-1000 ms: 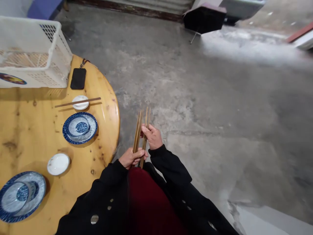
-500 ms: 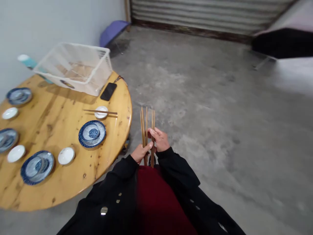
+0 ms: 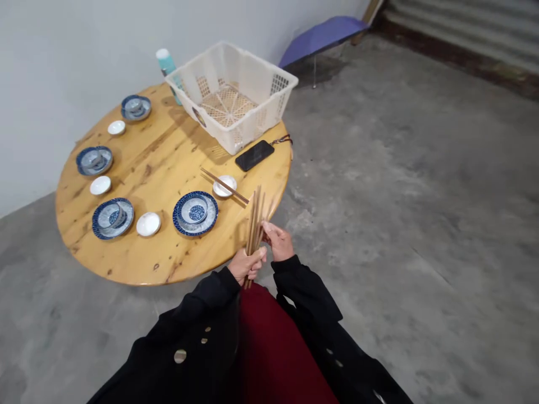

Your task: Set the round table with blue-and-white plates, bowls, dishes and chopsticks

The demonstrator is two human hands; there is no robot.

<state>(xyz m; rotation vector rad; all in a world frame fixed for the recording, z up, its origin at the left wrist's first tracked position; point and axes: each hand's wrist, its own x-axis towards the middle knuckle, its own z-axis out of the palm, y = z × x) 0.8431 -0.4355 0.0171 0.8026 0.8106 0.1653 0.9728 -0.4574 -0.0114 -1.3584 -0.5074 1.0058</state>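
Observation:
My left hand (image 3: 247,265) is wrapped round a bundle of wooden chopsticks (image 3: 253,220), which stand upright in front of my body at the table's edge. The thumb and fingers of my right hand (image 3: 278,241) pinch chopsticks at the right side of that bundle; some of their tips are blurred. Nearest the hands on the table is a white saucer (image 3: 229,182) with a pair of chopsticks (image 3: 214,178) laid across it. To its left, a blue-rimmed plate (image 3: 179,225) carries a small bowl (image 3: 196,212).
The round wooden table (image 3: 155,255) bears several more plates with bowls, white saucers (image 3: 148,224), a black phone (image 3: 255,155), a white plastic basket (image 3: 248,130) and a turquoise bottle (image 3: 165,60). Behind it an open purple umbrella (image 3: 324,38) rests on the concrete floor (image 3: 400,185).
My view has turned left, so the table sits further right and the hands now overlap its edge. The chopsticks, split into two groups before, are closer together.

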